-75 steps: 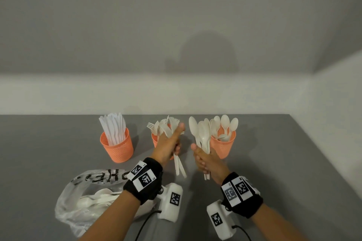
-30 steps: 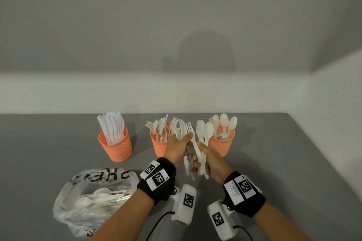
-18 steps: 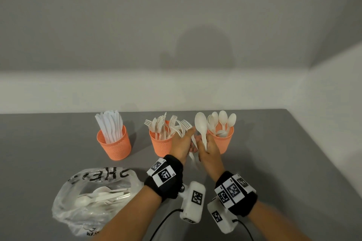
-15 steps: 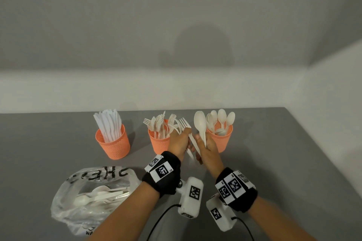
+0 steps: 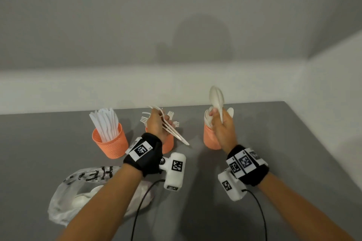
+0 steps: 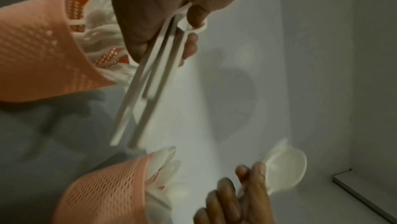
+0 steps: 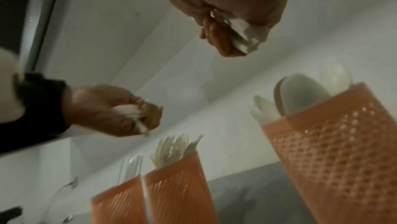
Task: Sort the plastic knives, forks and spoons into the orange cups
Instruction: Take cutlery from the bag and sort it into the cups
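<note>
Left hand (image 5: 156, 125) gripping white forks (image 5: 172, 131) | right hand (image 5: 223, 129) clutching spoons (image 5: 216, 100), seemingly two

Your head camera looks forward and down from above onto the grey table (image 5: 254, 162), far enough back to take in both forearms, all three orange cups and the back wall (image 5: 176, 25). Your left wrist camera sits close under the left hand (image 6: 171, 6), facing along the fingers toward the wall, with the fork cup (image 6: 43, 49) and spoon cup (image 6: 103, 193) at its edges. Your right wrist camera looks up from low beside the right hand (image 7: 225, 6), very near the spoon cup (image 7: 333, 142); its picture is blurred, so the farthest cup is probably the knife cup (image 7: 116, 202). All three views share the cups and both hands.
</note>
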### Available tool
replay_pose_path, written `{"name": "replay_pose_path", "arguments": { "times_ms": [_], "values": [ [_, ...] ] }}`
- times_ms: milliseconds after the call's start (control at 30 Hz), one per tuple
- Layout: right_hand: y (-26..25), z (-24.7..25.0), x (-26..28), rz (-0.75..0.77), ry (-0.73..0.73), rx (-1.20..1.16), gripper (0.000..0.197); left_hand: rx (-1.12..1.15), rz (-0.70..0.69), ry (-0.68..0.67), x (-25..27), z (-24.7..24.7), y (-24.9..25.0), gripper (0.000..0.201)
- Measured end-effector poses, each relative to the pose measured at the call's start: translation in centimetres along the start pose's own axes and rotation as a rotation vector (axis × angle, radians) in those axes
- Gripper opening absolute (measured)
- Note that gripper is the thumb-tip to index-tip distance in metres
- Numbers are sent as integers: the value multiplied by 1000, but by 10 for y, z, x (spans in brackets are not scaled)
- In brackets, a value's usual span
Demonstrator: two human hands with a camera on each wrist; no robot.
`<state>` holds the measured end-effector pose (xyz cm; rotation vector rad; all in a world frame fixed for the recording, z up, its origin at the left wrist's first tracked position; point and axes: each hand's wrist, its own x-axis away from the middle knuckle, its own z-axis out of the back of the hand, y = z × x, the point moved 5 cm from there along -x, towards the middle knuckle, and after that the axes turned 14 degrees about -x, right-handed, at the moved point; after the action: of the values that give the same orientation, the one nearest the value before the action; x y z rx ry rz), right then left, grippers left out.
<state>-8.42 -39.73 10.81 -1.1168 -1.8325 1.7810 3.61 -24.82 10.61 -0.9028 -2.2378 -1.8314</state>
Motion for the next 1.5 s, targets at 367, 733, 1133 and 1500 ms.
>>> {"name": "replay_pose_path", "arguments": {
  "times_ms": [367,733,1133,1500],
  "values": [
    [2,38,-71,43,359,-158,49,-432,-704,270,-7,4,70,35],
    [52,32,-57,-127,331,-46,23,-650,-815,167,-35,-10,25,27],
    [24,29,-61,307,24,419,18,-915,-851,204,-36,-15,16,67],
    [36,10,-62,330,-160,840,27,-1361,-1209,246,-42,-17,22,32]
  ]
}}
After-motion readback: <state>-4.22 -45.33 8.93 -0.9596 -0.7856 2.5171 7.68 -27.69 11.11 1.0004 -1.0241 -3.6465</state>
